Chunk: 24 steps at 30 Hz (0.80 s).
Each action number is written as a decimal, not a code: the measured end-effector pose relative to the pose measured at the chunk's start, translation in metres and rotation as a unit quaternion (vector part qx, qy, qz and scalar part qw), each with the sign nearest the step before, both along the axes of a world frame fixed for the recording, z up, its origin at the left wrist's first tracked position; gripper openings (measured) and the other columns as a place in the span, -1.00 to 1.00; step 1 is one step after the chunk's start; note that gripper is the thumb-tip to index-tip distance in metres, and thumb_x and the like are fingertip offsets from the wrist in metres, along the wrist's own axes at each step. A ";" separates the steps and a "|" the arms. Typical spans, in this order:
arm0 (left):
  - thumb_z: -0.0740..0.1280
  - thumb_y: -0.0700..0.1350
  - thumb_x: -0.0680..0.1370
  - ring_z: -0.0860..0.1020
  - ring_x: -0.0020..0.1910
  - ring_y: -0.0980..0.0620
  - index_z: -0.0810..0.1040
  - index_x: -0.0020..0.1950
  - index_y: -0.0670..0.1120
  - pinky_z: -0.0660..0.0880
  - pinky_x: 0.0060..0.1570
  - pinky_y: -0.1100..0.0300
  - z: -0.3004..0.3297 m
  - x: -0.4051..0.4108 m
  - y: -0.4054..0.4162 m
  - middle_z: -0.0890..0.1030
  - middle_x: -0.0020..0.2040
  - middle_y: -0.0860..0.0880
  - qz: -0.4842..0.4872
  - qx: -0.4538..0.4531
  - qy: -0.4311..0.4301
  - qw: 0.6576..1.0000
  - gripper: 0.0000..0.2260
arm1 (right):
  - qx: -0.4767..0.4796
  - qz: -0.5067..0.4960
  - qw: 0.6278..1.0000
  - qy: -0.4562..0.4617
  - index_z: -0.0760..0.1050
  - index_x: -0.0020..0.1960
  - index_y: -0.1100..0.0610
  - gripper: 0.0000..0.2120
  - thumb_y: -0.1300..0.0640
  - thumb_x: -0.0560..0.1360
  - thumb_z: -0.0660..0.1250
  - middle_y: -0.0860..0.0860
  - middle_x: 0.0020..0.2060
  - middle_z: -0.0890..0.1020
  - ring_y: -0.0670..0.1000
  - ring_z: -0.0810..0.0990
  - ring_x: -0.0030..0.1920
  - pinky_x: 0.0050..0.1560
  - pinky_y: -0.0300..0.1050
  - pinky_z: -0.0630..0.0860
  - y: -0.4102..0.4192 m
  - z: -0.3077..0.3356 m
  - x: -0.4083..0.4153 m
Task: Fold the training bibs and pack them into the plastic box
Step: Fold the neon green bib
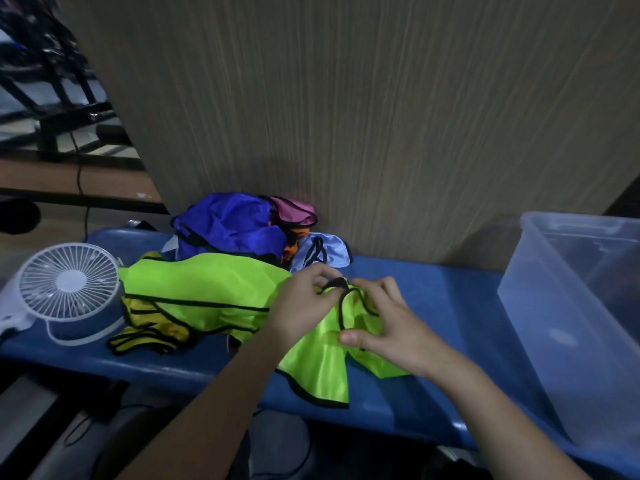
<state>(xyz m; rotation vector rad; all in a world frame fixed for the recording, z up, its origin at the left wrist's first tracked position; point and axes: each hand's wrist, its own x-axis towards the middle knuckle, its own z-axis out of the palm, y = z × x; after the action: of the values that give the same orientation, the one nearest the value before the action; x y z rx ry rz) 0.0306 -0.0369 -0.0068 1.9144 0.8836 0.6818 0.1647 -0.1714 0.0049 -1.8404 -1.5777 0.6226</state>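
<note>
Early stage, by my read. I've got both hands on one neon green bib (214,289) spread across the blue desk (450,306). No fold visible in it yet; it's rumpled, one hem hanging over the near desk edge.

Left hand (299,306): fingers curled, pinching the black-trimmed strap loop at the bib's top. Right hand (384,327): fingers curled round the same black edging just beside the left, thumb pressing the fabric down. So both are holding the bib, neither is free. Looks like I'm lining up the shoulder straps before the first fold.

Plastic box (540,306) sits on the right end of the desk, well apart from the hands. Clear walls; I see no bright fabric in it. There are dark shapes in or behind it, can't tell what. So I'd judge nothing packed so far.

Still to do:
- yellow bib (152,327) lying crumpled under the green one's left edge, beside the fan (69,282)
- heap at the back against the wood panel (381,116): purple bib (225,223), pink bib (294,211), a bit of orange, light blue bib (325,251), all unfolded and tangled

Count in the heap is unclear, layers hide each other. Estimate: first bib in hand, zero finished, at least five more after it. Fan is touching the fabric on the left; may snag when I pull the yellow one.
</note>
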 end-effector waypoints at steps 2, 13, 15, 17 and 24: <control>0.48 -0.08 0.48 0.66 -0.07 0.16 0.59 0.06 0.06 0.55 0.15 0.07 0.001 0.003 -0.006 0.69 -0.06 0.07 -0.050 -0.042 -0.005 0.998 -0.81 | 0.018 -0.027 0.999 -0.013 0.13 0.48 -0.25 -0.04 -0.53 0.19 0.37 -0.28 0.13 0.24 -0.28 0.43 0.18 0.19 -0.17 0.45 0.004 -0.005 -0.007; 0.43 -0.01 0.54 0.54 0.18 0.20 0.59 0.20 0.06 0.46 0.20 0.21 -0.008 -0.019 0.004 0.61 0.17 0.14 -0.144 0.127 0.088 0.977 -0.76 | 0.001 -0.201 0.945 -0.258 0.44 0.18 -0.10 -0.72 0.07 0.48 0.29 -0.05 0.11 0.62 0.18 0.60 0.09 -0.13 -0.01 0.43 0.013 -0.011 0.005; 0.50 0.04 0.47 0.47 0.25 0.15 0.59 0.21 0.06 0.38 0.31 0.14 -0.013 -0.028 0.013 0.55 0.22 0.12 -0.145 0.191 0.114 0.964 -0.67 | -0.004 -0.250 0.934 -0.255 0.47 0.14 -0.07 -0.78 0.06 0.49 0.30 0.03 0.05 0.65 0.23 0.59 0.06 -0.16 -0.03 0.35 0.009 -0.004 0.018; 0.56 0.07 0.39 0.40 0.30 0.13 0.57 0.26 0.08 0.29 0.36 0.17 -0.015 -0.039 0.019 0.48 0.28 0.13 -0.148 0.218 0.134 0.955 -0.54 | -0.008 -0.297 0.920 -0.256 0.48 0.13 -0.06 -0.79 0.06 0.50 0.31 0.09 0.01 0.65 0.26 0.59 0.04 -0.14 0.00 0.35 0.004 0.000 0.033; 0.59 0.13 0.22 0.30 0.20 0.09 0.39 0.38 0.16 0.16 0.05 0.17 -0.026 -0.066 0.030 0.29 0.24 0.13 -0.116 0.303 0.342 0.882 -0.23 | -0.074 -0.334 0.906 -0.252 0.41 0.26 0.09 -0.62 0.03 0.48 0.34 0.14 0.16 0.48 0.27 0.47 0.17 0.07 0.12 0.37 -0.002 -0.003 0.056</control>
<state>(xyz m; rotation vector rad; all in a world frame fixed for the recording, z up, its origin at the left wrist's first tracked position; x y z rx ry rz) -0.0350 -0.0068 -0.0324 2.8664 0.8872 0.1038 0.2209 -0.1736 0.0023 -2.6107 -1.0580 -0.0643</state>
